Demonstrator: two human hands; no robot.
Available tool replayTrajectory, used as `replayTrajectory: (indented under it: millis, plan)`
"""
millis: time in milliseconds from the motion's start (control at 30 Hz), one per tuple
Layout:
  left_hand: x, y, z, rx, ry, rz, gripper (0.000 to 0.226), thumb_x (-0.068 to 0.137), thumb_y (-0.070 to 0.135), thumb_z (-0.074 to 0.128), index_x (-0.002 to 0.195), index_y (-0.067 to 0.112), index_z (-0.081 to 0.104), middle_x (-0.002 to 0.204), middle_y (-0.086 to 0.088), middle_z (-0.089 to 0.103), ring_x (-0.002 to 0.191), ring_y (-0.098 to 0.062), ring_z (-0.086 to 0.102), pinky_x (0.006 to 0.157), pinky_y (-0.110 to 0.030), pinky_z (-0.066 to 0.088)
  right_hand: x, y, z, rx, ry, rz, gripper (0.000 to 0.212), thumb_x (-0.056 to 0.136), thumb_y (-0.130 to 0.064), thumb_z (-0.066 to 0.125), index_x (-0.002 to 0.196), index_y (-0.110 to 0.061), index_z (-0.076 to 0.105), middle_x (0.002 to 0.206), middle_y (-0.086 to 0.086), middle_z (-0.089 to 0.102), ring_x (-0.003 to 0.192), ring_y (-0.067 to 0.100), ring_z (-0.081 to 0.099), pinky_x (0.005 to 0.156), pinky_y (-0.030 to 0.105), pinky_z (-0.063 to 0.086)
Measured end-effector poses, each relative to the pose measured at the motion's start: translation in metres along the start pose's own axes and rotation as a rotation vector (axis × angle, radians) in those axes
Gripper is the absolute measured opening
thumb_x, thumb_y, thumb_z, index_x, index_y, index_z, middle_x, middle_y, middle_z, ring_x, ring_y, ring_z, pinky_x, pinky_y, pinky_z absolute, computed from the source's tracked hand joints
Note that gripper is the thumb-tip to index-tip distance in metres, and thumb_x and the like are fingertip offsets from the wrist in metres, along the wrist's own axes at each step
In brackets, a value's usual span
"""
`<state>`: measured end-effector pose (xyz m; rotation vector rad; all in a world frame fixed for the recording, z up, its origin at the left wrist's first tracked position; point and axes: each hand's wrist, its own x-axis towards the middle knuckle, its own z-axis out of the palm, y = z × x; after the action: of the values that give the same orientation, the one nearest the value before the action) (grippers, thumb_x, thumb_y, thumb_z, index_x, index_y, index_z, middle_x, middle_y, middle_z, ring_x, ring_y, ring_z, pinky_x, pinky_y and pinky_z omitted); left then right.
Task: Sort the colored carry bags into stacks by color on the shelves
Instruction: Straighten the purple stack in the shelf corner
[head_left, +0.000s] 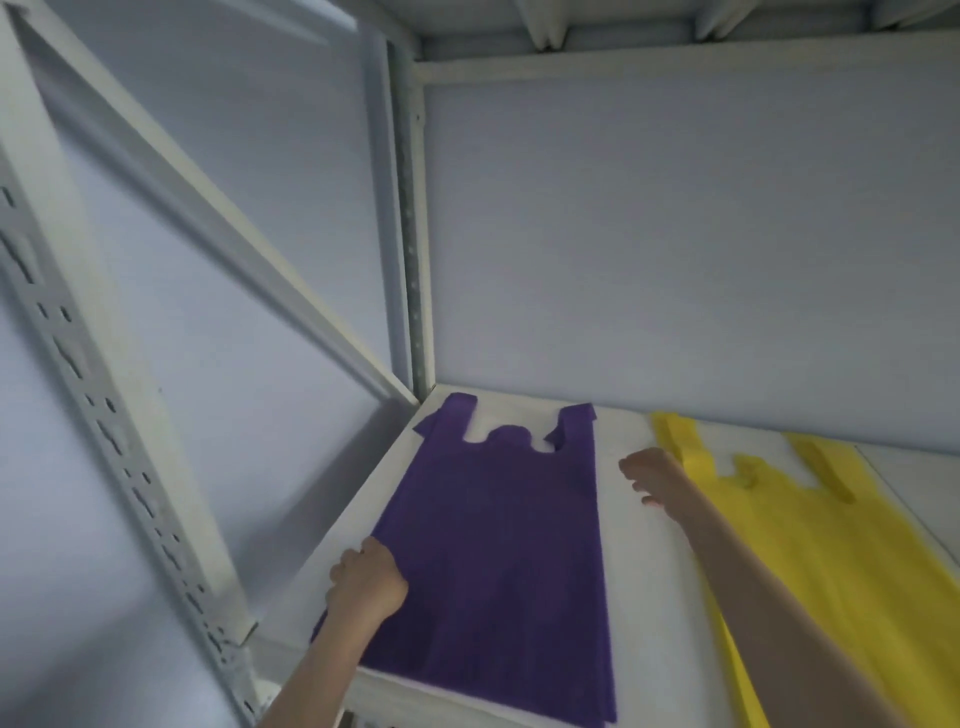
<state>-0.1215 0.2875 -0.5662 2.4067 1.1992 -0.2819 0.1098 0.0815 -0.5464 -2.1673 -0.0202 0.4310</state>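
Observation:
A purple carry bag (498, 551) lies flat on the white shelf (623, 545), handles pointing to the back wall. My left hand (366, 579) grips the bag's left edge near the shelf's front. A yellow carry bag (831, 551) lies flat to the right of it, also with handles toward the wall. My right hand (652, 475) hovers over the bare strip between the two bags, fingers loosely curled and holding nothing; its forearm crosses the yellow bag's left side.
A white metal upright (415, 218) stands at the shelf's back left corner, with a slotted post (119, 436) and diagonal braces to the left. Another shelf board (675, 21) is overhead. The wall behind is pale blue-grey.

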Motion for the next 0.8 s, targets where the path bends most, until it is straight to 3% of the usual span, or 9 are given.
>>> replayTrajectory:
  millis: [200,367,500,567,633,667,733,767,800]
  plan:
    - [0.000,0.007,-0.001,-0.005,0.057,-0.017,0.051,0.093,0.020,0.044,0.139,0.008,0.025,0.139,-0.014,0.031,0.131,-0.028,0.032,0.106,-0.038,0.036,0.012,-0.021,0.017,0.150,-0.059,0.079,0.005,0.092,-0.010,0.049,0.094,-0.005,0.048,0.097,0.013,0.047,0.062,0.016,0.042,0.054,0.024,0.035]
    - [0.018,0.006,-0.004,-0.063,0.037,-0.096,0.068,0.086,0.025,0.057,0.140,0.016,0.017,0.140,-0.011,0.025,0.134,-0.027,0.026,0.108,-0.041,0.034,0.049,-0.032,0.037,0.168,0.002,0.091,0.014,0.091,-0.014,0.052,0.087,-0.001,0.046,0.091,0.013,0.047,0.077,0.024,0.046,0.070,0.032,0.038]
    - [0.027,0.002,-0.011,-0.104,0.012,-0.119,0.075,0.076,0.042,0.064,0.135,0.022,0.022,0.135,-0.007,0.029,0.132,-0.024,0.029,0.107,-0.035,0.034,0.073,-0.034,0.049,0.034,0.042,0.091,0.038,0.090,-0.032,0.051,0.107,0.002,0.055,0.099,0.013,0.052,0.096,0.032,0.054,0.079,0.035,0.042]
    - [0.022,0.004,-0.010,-0.121,0.098,-0.129,0.068,0.075,0.041,0.064,0.130,0.025,0.029,0.129,-0.006,0.035,0.127,-0.023,0.034,0.105,-0.032,0.035,0.084,-0.036,0.053,-0.005,0.072,0.059,0.048,0.089,-0.037,0.050,0.115,0.004,0.056,0.104,0.015,0.057,0.104,0.033,0.056,0.086,0.035,0.044]
    - [0.032,-0.003,0.008,-0.154,0.218,-0.125,0.044,0.075,0.033,0.064,0.115,0.019,0.054,0.114,-0.015,0.049,0.110,-0.032,0.047,0.096,-0.036,0.039,0.092,-0.038,0.056,-0.009,0.074,0.064,0.055,0.088,-0.042,0.051,0.120,0.003,0.055,0.116,0.018,0.060,0.112,0.034,0.055,0.096,0.038,0.045]
    - [0.041,-0.005,0.016,-0.169,0.317,-0.088,0.031,0.072,0.030,0.063,0.098,0.012,0.067,0.096,-0.021,0.056,0.092,-0.035,0.054,0.086,-0.038,0.042,0.096,-0.038,0.057,-0.007,0.073,0.062,0.059,0.087,-0.044,0.052,0.122,0.003,0.054,0.121,0.018,0.059,0.114,0.034,0.055,0.099,0.039,0.044]
    - [0.069,-0.018,0.038,-0.220,0.268,-0.065,0.026,0.060,0.032,0.067,0.068,0.008,0.072,0.066,-0.025,0.054,0.065,-0.035,0.055,0.070,-0.036,0.041,0.107,-0.037,0.060,-0.002,0.057,0.069,0.061,0.085,-0.045,0.055,0.123,0.002,0.054,0.125,0.018,0.058,0.117,0.034,0.054,0.101,0.039,0.043]
    - [0.082,-0.022,0.051,-0.224,0.416,-0.083,0.025,0.054,0.031,0.073,0.060,0.007,0.071,0.062,-0.025,0.053,0.060,-0.034,0.055,0.068,-0.036,0.038,0.114,-0.037,0.060,0.011,0.038,0.068,0.059,0.084,-0.042,0.058,0.122,0.003,0.055,0.125,0.019,0.059,0.116,0.035,0.055,0.100,0.040,0.043]
    - [0.083,-0.023,0.056,-0.246,0.461,-0.087,0.025,0.053,0.033,0.073,0.056,0.008,0.069,0.059,-0.024,0.052,0.057,-0.033,0.056,0.066,-0.035,0.039,0.117,-0.039,0.060,0.057,0.026,0.051,0.053,0.083,-0.034,0.061,0.119,0.004,0.057,0.123,0.021,0.060,0.111,0.035,0.058,0.096,0.041,0.044]
